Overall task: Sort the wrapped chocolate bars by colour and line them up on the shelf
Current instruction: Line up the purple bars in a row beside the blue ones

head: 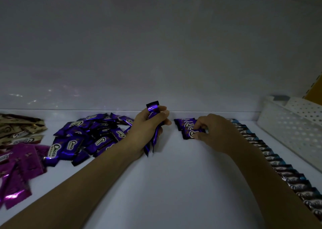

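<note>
My left hand (148, 126) grips a small bunch of purple-blue wrapped bars (153, 113), held upright above the white shelf (165, 185). Just right of it, my right hand (214, 133) pinches one purple-blue bar (190, 133) at the front of a short row of the same colour (184, 122) near the back wall. A loose heap of purple-blue bars (83, 138) lies left of my left hand. A long line of blue-edged bars (271, 159) runs along the right side toward the front, partly hidden by my right forearm.
Magenta bars (19, 167) lie in a loose pile at the far left, with gold-beige bars (17, 129) behind them. A white perforated basket (292, 126) stands at the right edge of the shelf. The shelf's back wall (156, 54) rises close behind the rows.
</note>
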The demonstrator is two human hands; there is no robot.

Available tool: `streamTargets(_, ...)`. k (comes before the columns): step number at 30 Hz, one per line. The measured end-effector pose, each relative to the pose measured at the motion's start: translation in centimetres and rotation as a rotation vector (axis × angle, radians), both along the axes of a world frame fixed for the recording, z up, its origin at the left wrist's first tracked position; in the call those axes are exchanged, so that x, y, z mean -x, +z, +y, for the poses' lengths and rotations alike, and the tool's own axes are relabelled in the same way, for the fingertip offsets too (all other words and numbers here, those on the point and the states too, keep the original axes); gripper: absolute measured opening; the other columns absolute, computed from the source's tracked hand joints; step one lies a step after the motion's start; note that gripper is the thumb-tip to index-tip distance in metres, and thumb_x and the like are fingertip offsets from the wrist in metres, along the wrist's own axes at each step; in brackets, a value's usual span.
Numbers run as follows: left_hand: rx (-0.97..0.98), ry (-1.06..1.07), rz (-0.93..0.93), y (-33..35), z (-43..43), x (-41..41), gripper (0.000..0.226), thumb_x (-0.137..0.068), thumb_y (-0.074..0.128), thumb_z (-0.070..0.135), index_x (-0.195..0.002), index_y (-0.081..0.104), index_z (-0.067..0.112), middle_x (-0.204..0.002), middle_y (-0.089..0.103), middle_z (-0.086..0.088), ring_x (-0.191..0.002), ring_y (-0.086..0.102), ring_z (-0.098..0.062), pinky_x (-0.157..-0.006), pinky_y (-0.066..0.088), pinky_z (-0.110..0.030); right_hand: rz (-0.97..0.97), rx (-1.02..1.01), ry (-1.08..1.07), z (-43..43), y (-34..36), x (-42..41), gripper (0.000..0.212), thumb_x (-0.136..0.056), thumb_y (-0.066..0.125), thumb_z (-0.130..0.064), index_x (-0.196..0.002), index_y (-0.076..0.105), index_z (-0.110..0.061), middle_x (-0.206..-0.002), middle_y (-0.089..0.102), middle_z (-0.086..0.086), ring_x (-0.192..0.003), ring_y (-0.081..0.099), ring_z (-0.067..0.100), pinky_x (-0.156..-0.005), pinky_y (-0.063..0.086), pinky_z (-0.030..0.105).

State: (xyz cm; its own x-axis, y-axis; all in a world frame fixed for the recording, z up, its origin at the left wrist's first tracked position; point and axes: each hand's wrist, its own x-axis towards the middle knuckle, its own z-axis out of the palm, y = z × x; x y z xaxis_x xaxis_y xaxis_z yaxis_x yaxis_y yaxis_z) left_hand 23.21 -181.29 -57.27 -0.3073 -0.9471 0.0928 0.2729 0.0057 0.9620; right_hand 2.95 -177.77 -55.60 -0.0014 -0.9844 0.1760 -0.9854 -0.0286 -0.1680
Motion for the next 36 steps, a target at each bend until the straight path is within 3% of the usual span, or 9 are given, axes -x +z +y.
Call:
streamTargets(10,0.002,-0.009,-0.014,0.05,-0.07,0.06,0.007,-0.092,0.061,0.018,-0.093,0.066,0.014,-0.066,0.069,0.003,-0.049,0.058,-0.002,-0.044,0.042,-0.014,0.002,0.013,-0.004,-0.10,-0.05,0.19,0.033,-0.085,0.067,-0.032,-0.117,0.062,-0.023,-0.099,0.053,0.001,-0.094,0.050,0.017,-0.088,0.041,0.033)
streamTargets(14,-0.001,-0.002,-0.010,0.09,-0.01,0.10,0.007,-0.093,0.060,0.018,-0.093,0.065,0.013,-0.065,0.069,0.003,-0.049,0.057,-0.002,-0.043,0.041,-0.014,0.065,-0.004,0.013,-0.17,0.12,0.23,0.040,-0.087,0.063,-0.035,-0.126,0.059,-0.028,-0.111,0.057,0.006,-0.107,0.051,0.024,-0.094,0.042,0.040)
streamTargets(36,-0.001,-0.009,-0.024,-0.16,-0.18,0.03,0.010,-0.093,0.060,0.019,-0.098,0.065,0.013,-0.067,0.070,0.004,-0.051,0.059,0.000,-0.045,0.042,-0.013,0.079,0.068,0.000,-0.04,-0.29,-0.55,0.024,-0.086,0.062,-0.026,-0.109,0.057,-0.028,-0.112,0.054,0.002,-0.103,0.049,0.020,-0.088,0.036,0.033)
